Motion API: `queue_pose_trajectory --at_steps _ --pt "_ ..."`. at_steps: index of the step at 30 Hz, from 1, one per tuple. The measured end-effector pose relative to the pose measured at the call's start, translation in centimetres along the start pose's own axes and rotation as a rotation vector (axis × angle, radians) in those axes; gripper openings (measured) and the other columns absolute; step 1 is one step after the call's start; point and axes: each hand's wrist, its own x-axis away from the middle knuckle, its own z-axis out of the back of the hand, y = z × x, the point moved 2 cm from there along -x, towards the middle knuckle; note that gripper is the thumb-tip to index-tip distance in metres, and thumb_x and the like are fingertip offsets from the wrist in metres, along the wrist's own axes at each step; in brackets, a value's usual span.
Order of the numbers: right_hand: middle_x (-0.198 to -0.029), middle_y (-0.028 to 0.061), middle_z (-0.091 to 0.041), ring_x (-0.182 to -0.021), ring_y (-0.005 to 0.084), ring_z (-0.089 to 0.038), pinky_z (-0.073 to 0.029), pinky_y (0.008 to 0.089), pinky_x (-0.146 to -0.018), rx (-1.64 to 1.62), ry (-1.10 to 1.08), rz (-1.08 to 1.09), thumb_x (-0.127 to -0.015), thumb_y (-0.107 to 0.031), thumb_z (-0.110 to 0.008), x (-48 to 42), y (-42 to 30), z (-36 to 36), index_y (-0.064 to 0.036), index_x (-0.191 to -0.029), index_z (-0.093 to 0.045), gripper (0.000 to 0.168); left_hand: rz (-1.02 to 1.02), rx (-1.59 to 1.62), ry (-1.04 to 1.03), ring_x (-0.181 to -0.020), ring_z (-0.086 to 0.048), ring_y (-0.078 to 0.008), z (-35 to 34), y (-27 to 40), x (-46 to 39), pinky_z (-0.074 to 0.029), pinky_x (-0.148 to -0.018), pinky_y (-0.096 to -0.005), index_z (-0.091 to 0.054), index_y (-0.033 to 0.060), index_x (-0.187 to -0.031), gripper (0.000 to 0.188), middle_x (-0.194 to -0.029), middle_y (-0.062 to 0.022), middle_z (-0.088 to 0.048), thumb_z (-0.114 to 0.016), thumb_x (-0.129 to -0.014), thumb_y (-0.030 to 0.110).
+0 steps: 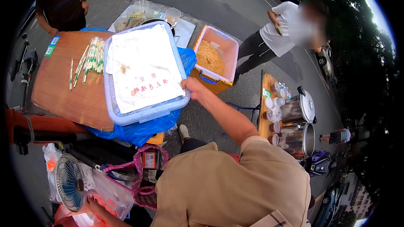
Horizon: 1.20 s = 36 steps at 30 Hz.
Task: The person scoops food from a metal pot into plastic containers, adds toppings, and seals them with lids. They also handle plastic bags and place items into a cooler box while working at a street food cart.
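My right hand (192, 89) grips the right rim of a light blue plastic tub (156, 112), at the lower corner. A stained white cloth (142, 66) with red writing lies over the tub. The tub sits tilted above blue plastic sheeting (132, 133), overlapping the brown wooden board (53, 82), where wrapped disposable chopsticks (94, 55) lie bundled, with several loose. At the lower left, a hand, apparently my left hand (92, 204), reaches by a red plastic bag (105, 202), beside a caged fan (70, 183). Whether it holds anything is unclear.
An orange-yellow crate (231, 57) with shredded tan food stands beyond the tub. Plastic food containers (173, 14) stand behind it. Right, a wooden table (263, 113) bears lidded cups and large metal pots (292, 110). One person (277, 31) stands beyond the crate, another (64, 3) by the board.
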Motion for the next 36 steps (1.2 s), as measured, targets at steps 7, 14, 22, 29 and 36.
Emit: queue_pose_trajectory --at_steps 7,14,22,29,36 --pt "-0.107 0.0187 -0.067 -0.094 0.0328 -0.068 -0.060 0.0413 -0.081 -0.360 -0.207 0.165 -0.060 0.007 -0.047 -0.1 -6.7 10.9 0.011 -0.122 -0.056 0.063 -0.032 0.049 0.215 -0.118 -0.061 -0.0326 4.3 4.0 8.8 -0.049 -0.097 -0.0432 -0.052 0.0052 -0.140 0.048 -0.134 -0.0154 -0.060 -0.058 -0.098 0.028" --pt "-0.120 0.0195 -0.063 -0.110 0.0343 -0.063 -0.053 0.0425 -0.097 -0.414 0.121 0.286 -0.062 0.007 -0.047 -7.5 -13.0 31.7 0.008 -0.128 -0.053 0.067 -0.139 0.021 0.473 -0.105 -0.064 -0.0338 5.2 8.7 20.2 -0.052 -0.090 -0.0427 -0.056 0.0004 -0.133 0.044 -0.120 -0.0182 -0.066 -0.060 -0.096 0.025" --pt "-0.098 0.0154 -0.063 -0.090 0.0334 -0.062 -0.053 0.0422 -0.078 -0.411 0.502 0.295 -0.058 0.011 -0.050 -18.1 -13.0 43.4 0.004 -0.106 -0.061 0.050 -0.608 -0.617 0.509 -0.098 -0.064 -0.0260 -8.7 17.8 36.1 -0.050 -0.083 -0.0368 -0.062 -0.0016 -0.125 0.036 -0.114 -0.0168 -0.066 -0.059 -0.100 0.025" --pt "-0.105 0.0200 -0.059 -0.098 0.0386 -0.061 -0.051 0.0442 -0.085 -0.314 0.572 0.294 -0.061 0.008 -0.053 -18.6 -7.0 43.2 0.011 -0.112 -0.058 0.051 -1.134 -0.697 -0.332 -0.107 -0.055 -0.0346 -36.2 26.2 50.4 -0.046 -0.090 -0.0400 -0.060 -0.0021 -0.120 0.031 -0.117 -0.0186 -0.056 -0.068 -0.093 0.012" --pt "-0.111 0.0246 -0.064 -0.101 0.0379 -0.065 -0.052 0.0452 -0.088 -0.105 0.702 0.206 -0.066 0.001 -0.059 -17.6 -5.2 45.6 0.016 -0.114 -0.058 0.050 -1.280 -0.988 -0.634 -0.117 -0.050 -0.0396 -46.7 24.5 54.8 -0.042 -0.096 -0.0493 -0.053 0.0031 -0.133 0.078 -0.127 -0.0192 -0.054 -0.089 -0.067 0.024"
